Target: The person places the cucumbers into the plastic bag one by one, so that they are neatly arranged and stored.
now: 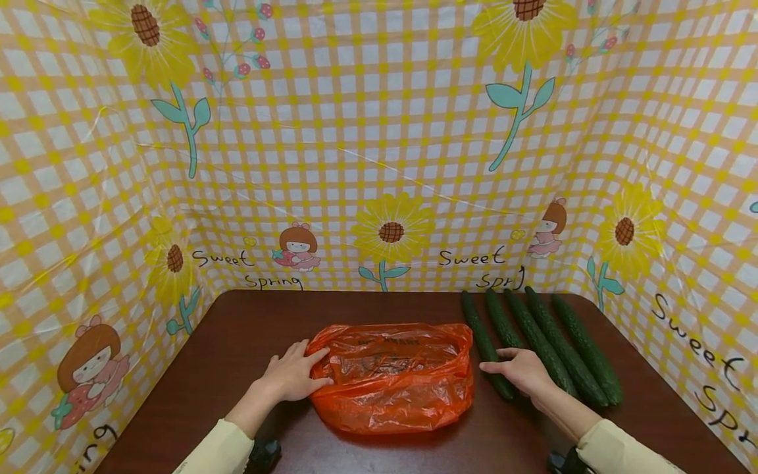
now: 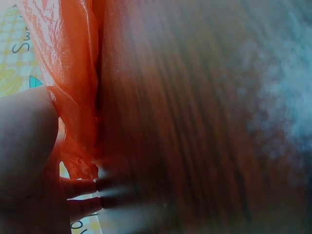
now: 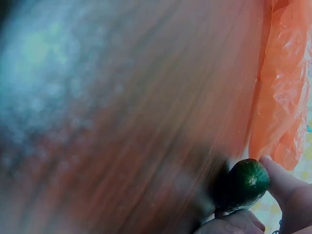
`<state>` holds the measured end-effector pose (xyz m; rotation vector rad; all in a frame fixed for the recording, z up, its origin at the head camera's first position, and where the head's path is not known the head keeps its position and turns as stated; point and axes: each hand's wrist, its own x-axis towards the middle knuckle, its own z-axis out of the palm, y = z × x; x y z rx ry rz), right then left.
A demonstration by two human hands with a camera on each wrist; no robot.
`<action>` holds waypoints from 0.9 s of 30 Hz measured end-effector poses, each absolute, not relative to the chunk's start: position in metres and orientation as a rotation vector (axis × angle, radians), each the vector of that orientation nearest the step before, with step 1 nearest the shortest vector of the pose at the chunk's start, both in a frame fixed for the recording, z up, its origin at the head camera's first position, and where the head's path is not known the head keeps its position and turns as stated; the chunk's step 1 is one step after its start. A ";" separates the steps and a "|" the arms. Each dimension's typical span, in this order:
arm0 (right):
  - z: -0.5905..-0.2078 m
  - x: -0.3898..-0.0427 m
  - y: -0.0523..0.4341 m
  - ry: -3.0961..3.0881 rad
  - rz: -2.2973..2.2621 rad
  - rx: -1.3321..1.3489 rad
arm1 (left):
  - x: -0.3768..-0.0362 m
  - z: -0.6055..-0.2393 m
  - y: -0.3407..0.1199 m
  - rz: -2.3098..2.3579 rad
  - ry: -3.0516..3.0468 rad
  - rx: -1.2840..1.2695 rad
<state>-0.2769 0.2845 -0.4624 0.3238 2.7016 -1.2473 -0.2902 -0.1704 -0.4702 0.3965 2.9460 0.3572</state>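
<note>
The left hand (image 1: 293, 376) rests with fairly straight fingers on the crinkled orange plastic bag (image 1: 393, 375) lying on the dark brown wooden desk (image 1: 249, 329). The right hand (image 1: 521, 370) curls its fingers round the nearest long dark green cucumber (image 1: 484, 342), beside four more cucumbers (image 1: 562, 349).

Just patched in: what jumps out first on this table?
The crumpled orange bag lies mid-table, the left hand resting on its left edge. Five cucumbers lie side by side at the right; the right hand grips the near end of the leftmost cucumber.
</note>
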 end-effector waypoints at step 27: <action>-0.461 -0.277 0.279 2.788 -1.202 0.326 | -0.287 -0.467 -0.169 0.358 2.961 0.413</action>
